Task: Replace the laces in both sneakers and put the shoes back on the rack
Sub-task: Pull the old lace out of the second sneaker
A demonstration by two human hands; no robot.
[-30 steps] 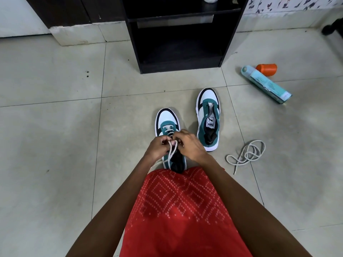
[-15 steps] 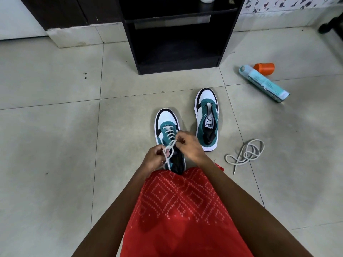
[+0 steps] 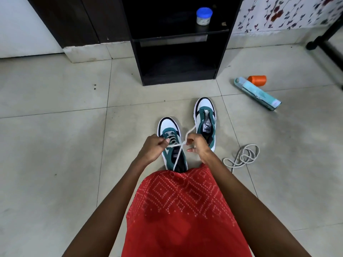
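Left hand (image 3: 152, 147): curled, pinching one end of a white lace (image 3: 181, 144) between thumb and fingertips. Under and between the hands: a teal, white and black sneaker (image 3: 167, 127) flat on the tiled floor (image 3: 55, 145), toe pointing away, lace threaded through its front eyelets, heel hidden by a red patterned garment (image 3: 178, 210). The lace ends cross in the gap between the hands, which are held apart. Well beyond the hands: a black rack (image 3: 137, 58), a blue-lidded jar (image 3: 204, 15) on its upper shelf. Right hand (image 3: 199, 146): curled, pinching the other lace end, which rises above its fingers. Just beyond the right hand: the second sneaker (image 3: 205, 117), no lace visible in it, tongue showing. Right of that hand: a loose coiled lace (image 3: 243, 157) on the floor. Further right and beyond: a long teal box (image 3: 259, 94) lying flat, an orange cup (image 3: 257, 80) beside it.
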